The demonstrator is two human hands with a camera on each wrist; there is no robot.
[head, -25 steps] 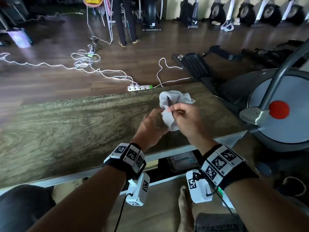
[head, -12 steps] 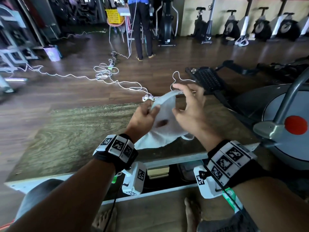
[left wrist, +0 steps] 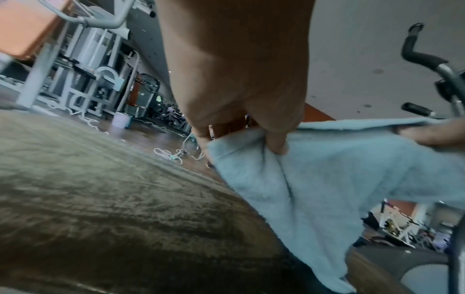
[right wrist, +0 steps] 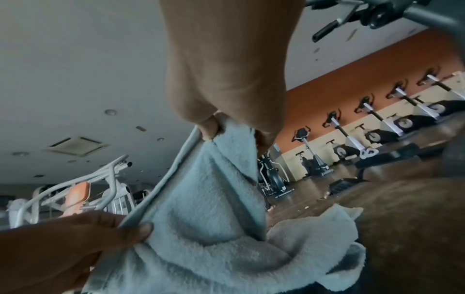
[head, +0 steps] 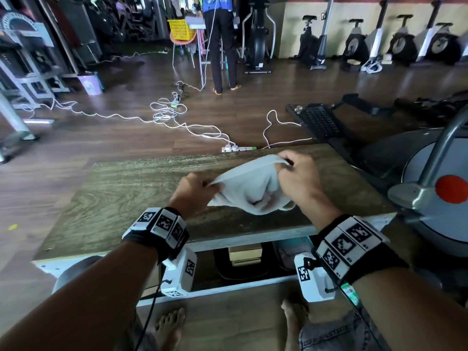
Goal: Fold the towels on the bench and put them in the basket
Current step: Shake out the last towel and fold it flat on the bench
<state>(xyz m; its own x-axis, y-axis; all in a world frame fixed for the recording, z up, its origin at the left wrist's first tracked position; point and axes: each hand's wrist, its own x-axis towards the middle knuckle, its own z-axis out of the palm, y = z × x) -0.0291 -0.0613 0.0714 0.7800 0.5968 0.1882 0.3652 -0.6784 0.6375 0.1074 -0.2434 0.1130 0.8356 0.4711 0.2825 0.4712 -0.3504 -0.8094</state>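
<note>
A small white towel [head: 249, 184] hangs stretched between my two hands above the wooden bench [head: 121, 196], its lower folds bunched and touching the bench top. My left hand [head: 200, 188] pinches the towel's left corner; the left wrist view shows the thumb pressed into the towel [left wrist: 314, 179]. My right hand [head: 291, 168] pinches the far right corner, the hemmed edge of the towel [right wrist: 201, 199] running taut down to the left hand [right wrist: 105, 234]. The yellow basket [head: 181, 27] stands far off on a chair.
An exercise bike with a red knob [head: 452, 190] crowds the bench's right end. White cables and a power strip [head: 238, 148] lie on the floor beyond the bench. A person [head: 222, 44] stands by the basket. My bare feet [head: 169, 328] are under the bench's near edge.
The towel went from a crumpled bunch on the bench to being lifted and pulled apart. My hands have spread sideways along its edge, and the towel now sags lower.
</note>
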